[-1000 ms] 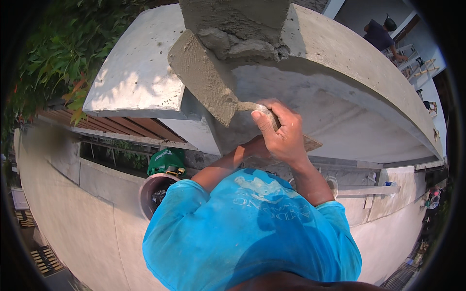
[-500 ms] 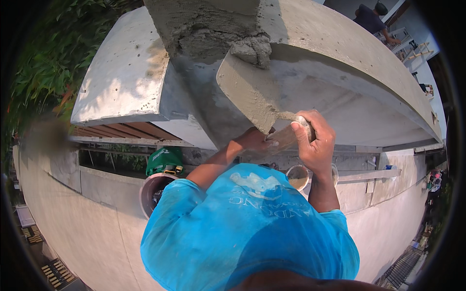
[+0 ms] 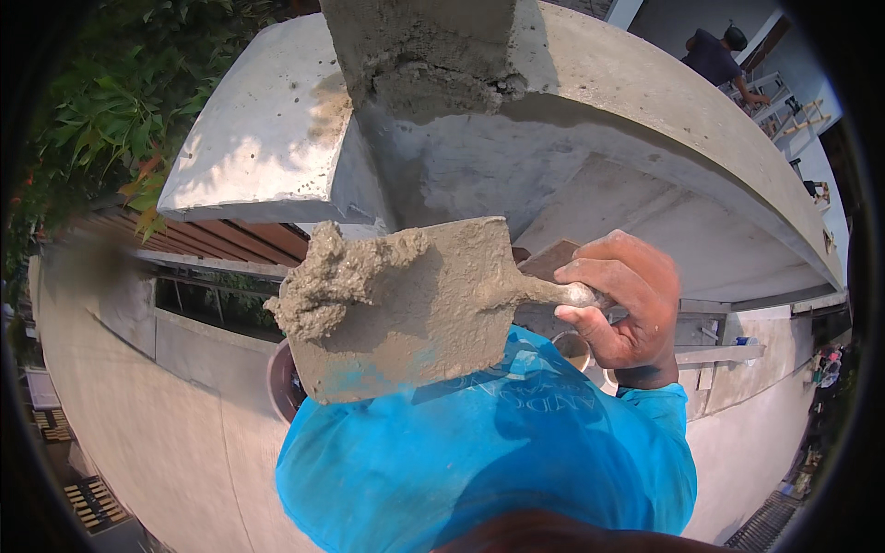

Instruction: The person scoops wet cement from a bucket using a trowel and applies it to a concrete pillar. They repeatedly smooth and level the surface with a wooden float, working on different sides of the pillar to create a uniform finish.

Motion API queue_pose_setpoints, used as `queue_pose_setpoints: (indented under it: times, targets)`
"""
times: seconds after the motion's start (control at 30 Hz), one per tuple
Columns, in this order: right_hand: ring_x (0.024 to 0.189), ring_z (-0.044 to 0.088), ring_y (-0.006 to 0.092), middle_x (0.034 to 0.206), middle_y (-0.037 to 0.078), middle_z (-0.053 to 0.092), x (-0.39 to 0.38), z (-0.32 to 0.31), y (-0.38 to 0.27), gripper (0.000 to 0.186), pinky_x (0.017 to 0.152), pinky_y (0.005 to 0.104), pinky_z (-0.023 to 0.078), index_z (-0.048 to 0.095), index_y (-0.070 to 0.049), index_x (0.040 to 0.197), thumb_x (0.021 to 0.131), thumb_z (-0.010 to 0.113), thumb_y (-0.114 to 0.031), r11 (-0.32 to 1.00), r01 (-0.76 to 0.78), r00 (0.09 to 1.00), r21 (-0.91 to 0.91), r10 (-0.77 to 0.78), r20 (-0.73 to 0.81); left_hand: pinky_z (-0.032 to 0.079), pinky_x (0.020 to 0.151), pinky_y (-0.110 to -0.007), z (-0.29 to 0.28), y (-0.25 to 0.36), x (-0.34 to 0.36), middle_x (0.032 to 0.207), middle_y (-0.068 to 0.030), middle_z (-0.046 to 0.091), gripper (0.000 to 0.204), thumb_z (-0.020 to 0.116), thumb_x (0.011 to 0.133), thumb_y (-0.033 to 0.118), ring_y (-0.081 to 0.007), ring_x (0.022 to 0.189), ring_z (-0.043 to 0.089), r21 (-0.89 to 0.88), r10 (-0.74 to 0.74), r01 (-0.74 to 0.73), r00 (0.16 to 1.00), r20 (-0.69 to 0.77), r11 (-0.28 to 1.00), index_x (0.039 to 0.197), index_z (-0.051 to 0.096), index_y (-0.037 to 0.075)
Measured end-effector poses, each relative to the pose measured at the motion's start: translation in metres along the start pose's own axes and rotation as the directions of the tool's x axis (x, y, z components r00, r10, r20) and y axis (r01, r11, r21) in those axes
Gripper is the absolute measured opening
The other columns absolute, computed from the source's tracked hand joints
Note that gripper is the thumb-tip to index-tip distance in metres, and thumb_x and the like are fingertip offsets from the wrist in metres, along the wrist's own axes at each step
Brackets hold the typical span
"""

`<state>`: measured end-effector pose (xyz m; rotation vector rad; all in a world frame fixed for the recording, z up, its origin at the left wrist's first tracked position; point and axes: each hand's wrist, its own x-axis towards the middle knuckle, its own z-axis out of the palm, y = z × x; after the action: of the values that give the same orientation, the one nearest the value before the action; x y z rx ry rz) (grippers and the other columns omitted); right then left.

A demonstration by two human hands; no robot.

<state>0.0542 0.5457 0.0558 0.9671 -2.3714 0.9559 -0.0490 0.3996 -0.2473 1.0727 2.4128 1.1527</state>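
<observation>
My right hand is closed on the handle of a mortar-coated trowel, held low in front of my chest with its blade face up. A lump of wet grey mortar sits on the blade's left part. A flat brown board shows partly behind the handle. My left hand is mostly or wholly hidden behind the trowel and board; I cannot see its fingers. Above them, a column of fresh mortar meets a concrete ledge, with rough, cracked mortar at its lower edge and a damp underside.
Leafy branches border the left. A pink bucket and a smaller bucket stand below the ledge. A co-worker is beside a metal ladder at the upper right. A low concrete wall curves along the bottom.
The trowel has come down from the ledge toward my chest, turned nearly level with a mortar lump on it. The lump that hung under the column is gone. My left forearm is now hidden.
</observation>
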Motion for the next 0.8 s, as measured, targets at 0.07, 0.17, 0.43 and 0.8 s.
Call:
queue_pose_setpoints:
  times: [0.07,0.17,0.43,0.8]
  targets:
    - [0.065,0.062,0.0222,0.077,0.010,0.066,0.017,0.002,0.001,0.031,0.057,0.0325,0.047,0.071,-0.004,0.087,0.082,0.076,-0.034,0.946,-0.012,0.997,0.325,-0.015,0.081,0.050,0.092,-0.044,-0.005,0.001,0.001,0.116,-0.0244,0.067,0.051,0.067,0.091,0.040,-0.0377,0.108,0.065,-0.080,-0.002,0.006,0.999,0.044,0.997,0.126,0.061,0.003]
    - [0.064,0.061,0.0183,0.078,0.007,0.067,0.051,0.013,0.027,0.033,0.056,0.0316,0.046,0.070,-0.002,0.089,0.087,0.073,-0.035,0.740,-0.263,0.930,0.619,0.023,0.367,0.051,0.089,-0.045,-0.013,0.007,-0.001,0.111,-0.0232,0.069,0.050,0.067,0.091,0.039,-0.0373,0.104,0.067,-0.169,-0.003,0.011,0.999,0.049,0.986,0.123,0.062,0.002]
    - [0.071,0.058,0.0102,0.079,0.005,0.064,-0.027,-0.002,0.044,0.033,0.063,0.0258,0.045,0.067,0.002,0.102,0.100,0.061,-0.031,0.773,-0.196,0.922,0.604,0.355,-0.155,0.050,0.093,-0.045,-0.012,0.013,-0.001,0.116,-0.0215,0.069,0.050,0.062,0.096,0.044,-0.0372,0.108,0.065,-0.098,-0.109,0.123,0.986,0.129,0.988,0.123,0.064,0.002]
    - [0.085,0.060,0.0174,0.096,0.010,0.061,-0.037,0.110,0.032,0.032,0.076,0.0317,0.050,0.059,0.002,0.113,0.104,0.055,-0.028,0.905,-0.329,0.931,0.268,0.359,-0.070,0.050,0.091,-0.045,0.006,-0.016,0.000,0.116,-0.0212,0.068,0.039,0.064,0.085,0.016,-0.0380,0.110,0.064,-0.139,-0.048,0.067,0.990,0.136,0.988,0.121,0.061,0.003]
